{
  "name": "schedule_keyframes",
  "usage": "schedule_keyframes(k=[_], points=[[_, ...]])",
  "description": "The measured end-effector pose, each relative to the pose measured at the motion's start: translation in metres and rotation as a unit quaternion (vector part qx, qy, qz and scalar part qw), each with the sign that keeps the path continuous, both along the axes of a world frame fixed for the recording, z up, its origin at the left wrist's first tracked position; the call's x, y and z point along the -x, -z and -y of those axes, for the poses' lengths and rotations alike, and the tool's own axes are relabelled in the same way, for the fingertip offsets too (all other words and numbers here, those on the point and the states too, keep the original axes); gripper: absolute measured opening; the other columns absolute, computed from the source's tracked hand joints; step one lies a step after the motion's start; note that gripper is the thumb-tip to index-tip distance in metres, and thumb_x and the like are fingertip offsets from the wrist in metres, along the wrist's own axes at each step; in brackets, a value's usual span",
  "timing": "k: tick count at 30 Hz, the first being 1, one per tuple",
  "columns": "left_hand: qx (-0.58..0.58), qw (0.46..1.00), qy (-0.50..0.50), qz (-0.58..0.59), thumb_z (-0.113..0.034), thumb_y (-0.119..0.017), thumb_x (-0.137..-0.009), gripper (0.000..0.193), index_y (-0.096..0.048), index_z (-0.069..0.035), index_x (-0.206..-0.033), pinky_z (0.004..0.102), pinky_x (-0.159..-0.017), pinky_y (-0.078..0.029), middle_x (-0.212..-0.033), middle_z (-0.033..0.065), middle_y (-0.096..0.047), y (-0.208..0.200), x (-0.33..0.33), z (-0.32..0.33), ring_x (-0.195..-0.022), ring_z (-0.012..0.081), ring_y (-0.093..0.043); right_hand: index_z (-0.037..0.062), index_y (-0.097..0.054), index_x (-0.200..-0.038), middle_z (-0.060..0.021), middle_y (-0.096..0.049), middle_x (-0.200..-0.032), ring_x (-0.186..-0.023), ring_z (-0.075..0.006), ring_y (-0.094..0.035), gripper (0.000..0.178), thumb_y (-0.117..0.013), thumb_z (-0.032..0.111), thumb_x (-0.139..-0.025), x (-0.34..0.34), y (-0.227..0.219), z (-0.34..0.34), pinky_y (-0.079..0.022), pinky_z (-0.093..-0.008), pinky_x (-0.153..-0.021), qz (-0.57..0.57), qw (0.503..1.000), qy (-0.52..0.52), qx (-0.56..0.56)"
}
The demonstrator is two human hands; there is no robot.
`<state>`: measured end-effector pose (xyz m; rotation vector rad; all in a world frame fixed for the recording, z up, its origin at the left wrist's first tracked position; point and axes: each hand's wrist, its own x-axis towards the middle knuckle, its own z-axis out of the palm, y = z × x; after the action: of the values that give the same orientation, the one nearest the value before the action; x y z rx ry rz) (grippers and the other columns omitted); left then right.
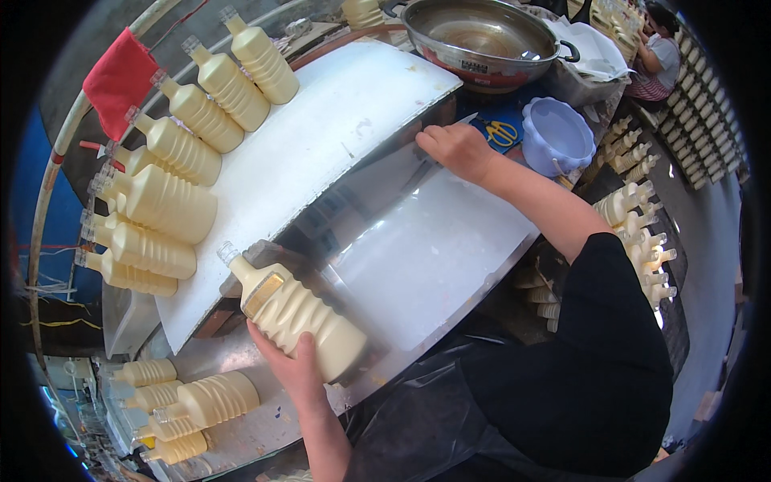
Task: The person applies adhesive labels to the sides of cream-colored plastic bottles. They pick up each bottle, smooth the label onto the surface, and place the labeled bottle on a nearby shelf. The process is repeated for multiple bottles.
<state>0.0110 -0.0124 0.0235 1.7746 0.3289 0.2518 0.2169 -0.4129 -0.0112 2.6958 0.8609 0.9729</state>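
A cream-coloured ribbed bottle (309, 321) with a clear neck and a gold patch on its shoulder leans in my left hand (295, 371). The fingers wrap its lower side, the thumb lying against the ribs. My right hand (459, 151) is farther off, at the upper end of a glossy translucent sheet (434, 249) that covers the work surface. Its fingertips are pinched together by the edge of the white board (321, 120). Whatever they hold is too small or hidden to name.
Several matching bottles (173, 201) line the board's left side, and more (217, 399) stand at lower left. A metal pan (482, 36), lilac bowl (558, 135) and yellow-handled scissors (499, 132) are beyond my right hand. Another person (660, 60) is at upper right, near racked bottles.
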Motion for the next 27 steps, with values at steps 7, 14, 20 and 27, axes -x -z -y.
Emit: schedule_keyframes(k=[7,14,20,27], points=[[0.0,1.0,-0.006,0.003,-0.011,-0.064,-0.084,0.094,-0.016,0.002,-0.162,0.0411,-0.12,-0.03,-0.158,0.0209,-0.035,0.001,0.001,0.0,-0.143,0.0306,-0.04,0.0072,-0.065,-0.094,-0.012,-0.069,-0.115,-0.08,-0.0188,-0.072,0.013,-0.069,0.004,-0.083,0.004,0.006,0.008,-0.058,-0.0278,-0.064,0.008,0.999,-0.053,0.013],[-0.007,1.0,-0.011,-0.004,-0.01,-0.063,-0.082,0.093,-0.016,0.002,-0.162,0.0411,-0.12,-0.031,-0.157,0.0209,-0.037,0.002,0.0,-0.001,-0.142,0.0306,-0.041,0.0068,-0.063,-0.089,-0.0159,-0.058,-0.141,-0.095,-0.0191,-0.07,0.011,-0.071,0.002,-0.083,0.025,-0.003,0.016,-0.06,-0.0266,-0.069,-0.039,0.997,-0.062,0.039],[0.01,1.0,-0.01,0.007,-0.01,-0.063,-0.081,0.093,-0.017,0.002,-0.162,0.0408,-0.119,-0.032,-0.155,0.0208,-0.038,0.003,-0.001,-0.001,-0.14,0.0303,-0.043,0.0062,-0.061,-0.09,-0.0131,-0.061,-0.139,-0.09,-0.0224,-0.071,0.01,-0.067,-0.001,-0.088,0.028,-0.016,0.01,-0.06,-0.0279,-0.071,-0.058,0.993,-0.025,-0.1],[0.012,1.0,-0.014,0.007,-0.009,-0.064,-0.081,0.094,-0.017,0.001,-0.162,0.0409,-0.119,-0.031,-0.156,0.0206,-0.038,0.007,0.0,-0.004,-0.141,0.0304,-0.042,0.0035,-0.067,-0.109,-0.0107,-0.073,-0.094,-0.073,-0.0166,-0.066,0.018,-0.071,0.006,-0.091,0.021,-0.057,-0.005,-0.054,-0.0273,-0.069,-0.207,0.894,0.01,-0.397]])
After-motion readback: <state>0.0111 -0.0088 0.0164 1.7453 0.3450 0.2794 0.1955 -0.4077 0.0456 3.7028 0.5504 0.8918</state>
